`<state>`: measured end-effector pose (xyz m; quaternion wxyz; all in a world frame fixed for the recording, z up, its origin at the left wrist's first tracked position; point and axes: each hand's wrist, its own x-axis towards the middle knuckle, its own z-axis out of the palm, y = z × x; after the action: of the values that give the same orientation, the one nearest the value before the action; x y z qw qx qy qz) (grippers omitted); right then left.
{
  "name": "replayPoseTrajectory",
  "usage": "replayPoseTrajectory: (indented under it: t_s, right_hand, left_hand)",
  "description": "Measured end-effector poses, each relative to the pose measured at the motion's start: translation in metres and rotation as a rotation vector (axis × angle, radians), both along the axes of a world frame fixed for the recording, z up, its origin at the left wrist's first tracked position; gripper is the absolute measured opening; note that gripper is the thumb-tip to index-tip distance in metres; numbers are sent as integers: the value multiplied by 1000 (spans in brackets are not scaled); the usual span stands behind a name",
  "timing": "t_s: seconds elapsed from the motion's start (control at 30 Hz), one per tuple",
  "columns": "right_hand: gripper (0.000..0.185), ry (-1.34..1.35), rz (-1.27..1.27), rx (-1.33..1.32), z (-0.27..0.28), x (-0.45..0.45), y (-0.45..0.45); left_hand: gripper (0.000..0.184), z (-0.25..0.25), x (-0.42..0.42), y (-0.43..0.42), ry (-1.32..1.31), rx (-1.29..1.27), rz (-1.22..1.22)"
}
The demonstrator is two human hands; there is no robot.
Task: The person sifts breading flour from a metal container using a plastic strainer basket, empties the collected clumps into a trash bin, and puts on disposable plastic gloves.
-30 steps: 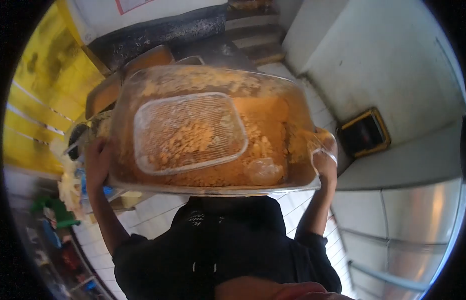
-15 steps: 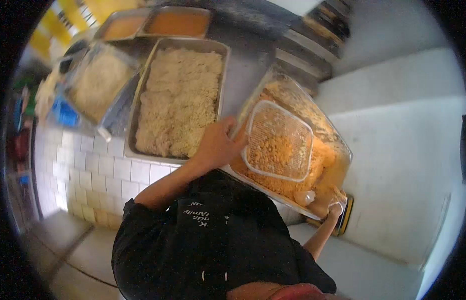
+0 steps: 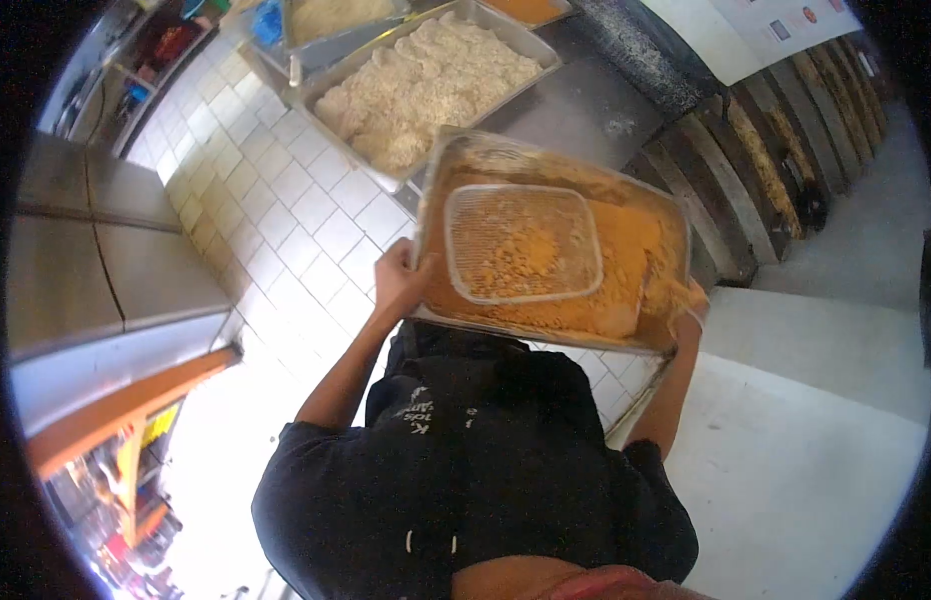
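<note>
A large metal tray (image 3: 556, 328) of orange powder and crumbs is held up in front of my black shirt. Inside it lies a clear ribbed plastic basket (image 3: 523, 243) with orange lumps in it. My left hand (image 3: 401, 280) grips the tray's left end, thumb over the rim. At the tray's right end my right hand (image 3: 692, 312) is closed on the rim, with a pale band round the wrist; its fingers are partly hidden.
Beyond the held tray, a metal tray of pale coated pieces (image 3: 426, 85) rests on a dark counter (image 3: 596, 110). Grey and brown steps (image 3: 746, 180) rise at the upper right. White floor tiles (image 3: 286, 220) and metal cabinets (image 3: 96, 240) are at left.
The view has swung round, and the counter trays now appear higher up. The held tray has turned from a steep slant to nearly level in the picture.
</note>
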<state>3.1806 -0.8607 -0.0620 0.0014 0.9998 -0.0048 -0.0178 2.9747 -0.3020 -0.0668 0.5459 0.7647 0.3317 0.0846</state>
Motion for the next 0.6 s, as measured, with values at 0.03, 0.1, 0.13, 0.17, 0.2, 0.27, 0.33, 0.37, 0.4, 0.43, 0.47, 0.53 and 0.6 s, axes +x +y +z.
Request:
replayPoseTrajectory:
  t_s: [0.03, 0.1, 0.13, 0.17, 0.2, 0.27, 0.33, 0.37, 0.4, 0.43, 0.47, 0.53, 0.6]
  right_hand:
    - [41, 16, 27, 3, -5, 26, 11]
    - [40, 45, 87, 13, -4, 67, 41]
    - [39, 45, 125, 14, -2, 85, 58]
    - [38, 49, 156, 3, 3, 100, 76]
    - [37, 48, 190, -11, 8, 113, 93]
    - [36, 36, 257, -35, 21, 136, 129]
    - [34, 25, 329, -57, 35, 156, 165]
    - [33, 20, 362, -63, 40, 167, 180]
    - [33, 23, 401, -80, 44, 173, 194]
    - [32, 16, 443, -100, 48, 178, 211]
    - [31, 7, 481, -111, 53, 180, 225]
    - [30, -16, 556, -139, 62, 180, 249]
    - [29, -15, 645, -154, 69, 170, 262]
  left_hand:
    - [24, -10, -12, -7, -43, 17, 46]
    - [22, -18, -33, -29, -78, 25, 91]
    - [17, -26, -42, -41, -157, -89, 150]
    - [13, -27, -48, -45, -222, -214, 199]
    - [13, -28, -51, -55, -218, -225, 206]
    - [18, -30, -49, -76, -433, -269, 364]
    - [19, -22, -44, -88, -414, -316, 382]
    - [20, -19, -41, -98, -383, -353, 383]
    - [20, -19, -43, -106, -375, -367, 407]
    - [23, -20, -41, -110, -341, -295, 391]
    - [25, -22, -41, -112, -313, -216, 369]
    - [27, -30, -47, -112, -199, -117, 300]
    - [27, -19, -46, -124, -271, -33, 320]
